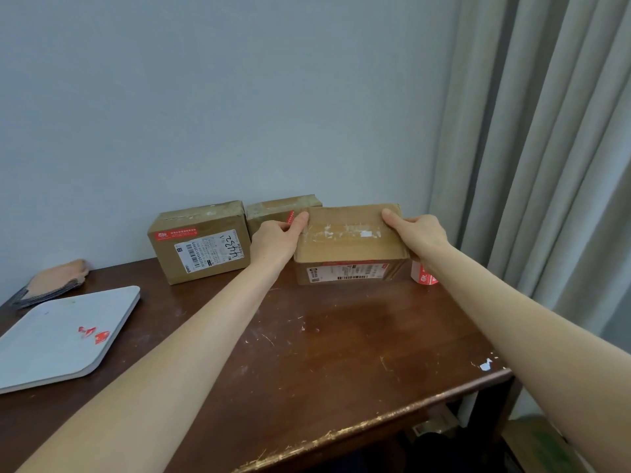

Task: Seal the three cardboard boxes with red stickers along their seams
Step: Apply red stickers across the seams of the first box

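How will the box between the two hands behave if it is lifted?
Probably stiff: the box shows straight edges between the left hand and right hand. Likely stable, not tippy: it is wide and low. The glossy tape on top may be slippery.

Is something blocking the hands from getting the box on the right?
Nothing visible is. The left hand and right hand grip the right box at its two ends, thumbs on its taped top.

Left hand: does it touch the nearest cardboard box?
Touching. Head view: the left hand grips the left end of the nearest cardboard box, thumb on top.
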`<state>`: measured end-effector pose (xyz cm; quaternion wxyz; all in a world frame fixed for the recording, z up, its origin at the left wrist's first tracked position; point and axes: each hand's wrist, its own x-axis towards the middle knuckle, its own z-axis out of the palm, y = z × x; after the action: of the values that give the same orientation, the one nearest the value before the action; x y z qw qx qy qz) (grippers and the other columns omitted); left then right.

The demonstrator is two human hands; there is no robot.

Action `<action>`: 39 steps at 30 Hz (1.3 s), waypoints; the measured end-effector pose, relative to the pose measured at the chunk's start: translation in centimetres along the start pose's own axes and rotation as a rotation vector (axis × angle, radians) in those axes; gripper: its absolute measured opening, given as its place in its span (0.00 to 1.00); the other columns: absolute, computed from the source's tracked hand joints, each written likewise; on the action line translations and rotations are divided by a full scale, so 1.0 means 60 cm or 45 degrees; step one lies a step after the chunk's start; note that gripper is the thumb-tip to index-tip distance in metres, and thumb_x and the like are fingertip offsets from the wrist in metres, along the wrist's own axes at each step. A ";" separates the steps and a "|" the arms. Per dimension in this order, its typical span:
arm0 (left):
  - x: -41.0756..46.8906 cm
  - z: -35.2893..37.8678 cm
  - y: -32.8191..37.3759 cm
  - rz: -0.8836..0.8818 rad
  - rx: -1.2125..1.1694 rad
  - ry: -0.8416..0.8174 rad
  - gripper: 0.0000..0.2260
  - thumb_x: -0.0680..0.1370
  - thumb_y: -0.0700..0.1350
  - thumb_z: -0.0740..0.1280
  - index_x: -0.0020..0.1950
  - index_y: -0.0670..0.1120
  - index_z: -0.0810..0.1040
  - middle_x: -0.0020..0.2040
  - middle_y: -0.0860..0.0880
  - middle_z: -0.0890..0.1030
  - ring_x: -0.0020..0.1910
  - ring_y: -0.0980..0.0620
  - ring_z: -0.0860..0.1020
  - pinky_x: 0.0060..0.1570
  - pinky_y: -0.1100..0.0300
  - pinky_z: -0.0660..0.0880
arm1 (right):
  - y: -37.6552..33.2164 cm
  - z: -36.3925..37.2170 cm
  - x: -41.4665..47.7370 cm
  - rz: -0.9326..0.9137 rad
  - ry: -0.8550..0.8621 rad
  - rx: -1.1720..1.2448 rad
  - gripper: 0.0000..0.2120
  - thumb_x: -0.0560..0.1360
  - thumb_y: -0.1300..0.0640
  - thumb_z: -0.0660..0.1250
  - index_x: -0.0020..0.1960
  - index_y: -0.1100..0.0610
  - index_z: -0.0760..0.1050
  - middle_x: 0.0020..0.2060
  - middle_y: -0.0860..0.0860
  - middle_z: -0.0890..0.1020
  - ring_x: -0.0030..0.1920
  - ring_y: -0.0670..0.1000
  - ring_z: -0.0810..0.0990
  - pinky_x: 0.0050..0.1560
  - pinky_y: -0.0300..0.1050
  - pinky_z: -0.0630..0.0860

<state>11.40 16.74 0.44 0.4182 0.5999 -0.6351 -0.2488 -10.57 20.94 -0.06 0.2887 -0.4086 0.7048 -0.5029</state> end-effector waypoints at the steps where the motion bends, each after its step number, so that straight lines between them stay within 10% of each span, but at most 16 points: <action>1: -0.001 0.001 0.001 -0.016 -0.025 -0.015 0.23 0.76 0.63 0.61 0.51 0.44 0.81 0.48 0.49 0.81 0.49 0.50 0.77 0.45 0.57 0.71 | -0.001 0.001 0.000 -0.001 -0.001 -0.027 0.22 0.67 0.33 0.67 0.40 0.53 0.79 0.40 0.51 0.82 0.43 0.54 0.82 0.50 0.54 0.80; 9: -0.008 0.011 -0.003 -0.069 -0.250 -0.154 0.23 0.76 0.57 0.62 0.68 0.49 0.72 0.66 0.52 0.73 0.65 0.51 0.69 0.55 0.58 0.63 | -0.008 0.005 0.004 -0.063 0.053 -0.252 0.15 0.75 0.41 0.60 0.39 0.50 0.73 0.41 0.50 0.80 0.45 0.55 0.80 0.53 0.53 0.78; 15: -0.012 0.021 -0.026 -0.052 -0.214 -0.148 0.12 0.78 0.53 0.59 0.52 0.50 0.80 0.52 0.48 0.82 0.54 0.48 0.77 0.49 0.54 0.71 | 0.008 0.013 0.006 -0.096 0.021 -0.500 0.19 0.76 0.45 0.56 0.53 0.57 0.79 0.42 0.52 0.81 0.46 0.57 0.79 0.50 0.50 0.75; 20: -0.015 0.038 -0.041 -0.069 -0.160 -0.189 0.24 0.80 0.58 0.55 0.73 0.49 0.66 0.69 0.50 0.71 0.67 0.48 0.69 0.64 0.53 0.66 | 0.016 0.020 -0.008 -0.177 0.043 -0.693 0.22 0.78 0.47 0.55 0.72 0.48 0.65 0.62 0.54 0.77 0.59 0.59 0.75 0.50 0.47 0.71; 39: -0.032 0.061 -0.071 0.233 -0.176 -0.119 0.22 0.72 0.50 0.72 0.65 0.52 0.74 0.64 0.53 0.71 0.62 0.57 0.69 0.60 0.62 0.65 | 0.034 0.025 -0.023 -0.763 -0.149 -1.078 0.33 0.68 0.37 0.70 0.68 0.51 0.71 0.67 0.49 0.70 0.68 0.51 0.64 0.64 0.50 0.67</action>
<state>10.61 17.28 -5.39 0.4493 0.4970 -0.6873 -0.2806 -9.26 21.75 -2.50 -0.0194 -0.7006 0.6814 -0.2109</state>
